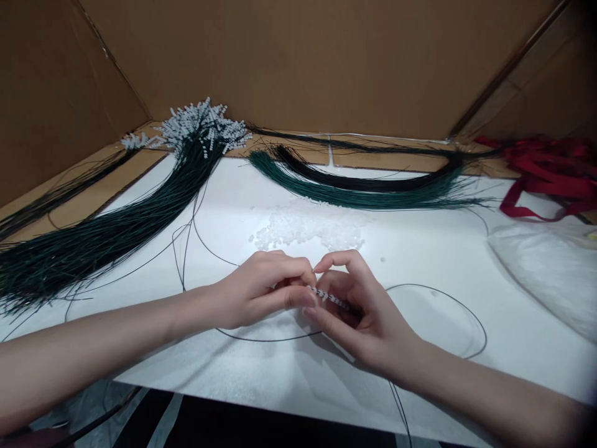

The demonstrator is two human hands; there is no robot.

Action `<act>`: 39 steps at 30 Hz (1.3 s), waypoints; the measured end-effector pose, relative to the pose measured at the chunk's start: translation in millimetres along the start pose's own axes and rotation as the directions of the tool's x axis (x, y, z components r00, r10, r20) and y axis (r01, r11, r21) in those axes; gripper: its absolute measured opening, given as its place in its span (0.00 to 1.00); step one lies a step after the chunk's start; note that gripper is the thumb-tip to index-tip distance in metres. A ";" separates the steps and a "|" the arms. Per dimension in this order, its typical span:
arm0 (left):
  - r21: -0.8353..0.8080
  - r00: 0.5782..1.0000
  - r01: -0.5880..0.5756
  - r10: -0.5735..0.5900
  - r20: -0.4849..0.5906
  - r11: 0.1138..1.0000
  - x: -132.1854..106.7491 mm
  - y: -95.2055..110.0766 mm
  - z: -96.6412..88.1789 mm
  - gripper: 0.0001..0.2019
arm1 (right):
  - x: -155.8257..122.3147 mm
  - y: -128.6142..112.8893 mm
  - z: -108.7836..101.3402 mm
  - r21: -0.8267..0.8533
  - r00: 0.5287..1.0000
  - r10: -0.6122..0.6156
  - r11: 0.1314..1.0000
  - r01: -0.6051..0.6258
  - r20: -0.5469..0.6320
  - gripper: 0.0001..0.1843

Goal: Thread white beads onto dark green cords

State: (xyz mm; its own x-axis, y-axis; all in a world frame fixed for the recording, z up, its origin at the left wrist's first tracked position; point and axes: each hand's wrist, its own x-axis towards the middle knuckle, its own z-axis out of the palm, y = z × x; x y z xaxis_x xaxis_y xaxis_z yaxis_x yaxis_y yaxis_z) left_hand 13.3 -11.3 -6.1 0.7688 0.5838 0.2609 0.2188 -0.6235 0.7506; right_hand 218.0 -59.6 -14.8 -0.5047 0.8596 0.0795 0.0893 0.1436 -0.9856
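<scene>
My left hand [275,289] pinches the left end of a short strand of small white beads [328,296] between thumb and forefinger. My right hand [359,305] meets it from the right, its curled fingers and thumb around the same beaded strand. Both sets of fingertips nearly touch over the white board. A thin dark wire [480,323] loops out to the right of my right hand, and more of it curves beneath both hands. Just beyond my hands lies a scattered pile of tiny white beads [298,227].
A thick bundle of dark green wires [153,211], tipped with white beaded ends [200,127], lies on the left. Behind the beads rests a curved bundle of green wires [354,198]. Red ribbon [555,174] and a clear plastic bag [550,267] are at right. Cardboard walls [298,62] surround the board.
</scene>
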 end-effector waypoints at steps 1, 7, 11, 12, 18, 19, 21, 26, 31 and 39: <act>-0.010 1.000 0.012 -0.012 -0.009 1.000 -0.5 0.0 0.2 0.12 | -0.1 0.1 0.1 0.007 1.000 -0.002 1.000 0.002 0.001 0.18; -0.073 0.999 0.021 -0.023 -0.036 0.997 -2.1 -1.1 3.2 0.13 | 1.1 -1.1 1.2 0.054 1.000 0.011 0.998 -0.012 0.014 0.30; 0.016 0.999 -0.019 0.019 -0.028 1.000 -2.8 -1.2 4.7 0.13 | 1.8 -4.0 1.0 0.059 0.999 0.001 0.998 -0.004 0.046 0.34; 0.037 0.999 -0.023 0.024 -0.024 0.999 -3.1 -1.1 5.1 0.11 | 1.7 -4.5 0.9 0.045 0.999 0.002 0.999 -0.004 0.043 0.34; 0.110 0.996 -0.076 0.082 -0.044 0.991 -2.6 -1.8 6.9 0.05 | 1.4 -5.4 0.5 -0.029 1.000 0.018 0.999 -0.017 0.023 0.39; 0.118 0.995 -0.086 0.092 -0.045 0.989 -2.2 -2.0 7.0 0.05 | 1.6 -5.5 0.3 -0.032 0.999 0.020 0.999 -0.019 0.026 0.40; 0.132 0.994 -0.092 0.099 -0.047 0.987 -1.2 -2.0 7.2 0.05 | 1.7 -5.6 -0.1 -0.039 0.999 0.020 0.999 -0.018 0.035 0.40; 0.153 0.993 -0.096 0.105 -0.052 0.984 -0.9 -1.2 8.1 0.05 | 0.2 -5.3 -0.3 -0.039 1.000 0.017 0.999 -0.015 0.027 0.41; 0.187 0.990 -0.108 0.123 -0.074 0.976 -2.3 -2.0 10.2 0.05 | 0.0 -5.3 0.4 -0.027 0.999 0.019 0.999 -0.019 0.027 0.40; 0.215 0.983 -0.142 0.163 -0.083 0.966 -0.2 -0.4 9.6 0.05 | -0.2 -4.6 -0.6 -0.052 0.999 0.020 0.998 -0.018 0.046 0.42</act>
State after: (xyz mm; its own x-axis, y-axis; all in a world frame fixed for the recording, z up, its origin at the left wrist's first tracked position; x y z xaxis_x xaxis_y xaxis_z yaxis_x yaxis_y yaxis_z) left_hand 18.8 -16.1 -12.3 0.7418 0.5157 0.4287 0.2314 -0.7968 0.5581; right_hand 218.2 -60.2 -10.2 -0.5422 0.8386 0.0526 0.1431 0.1538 -0.9777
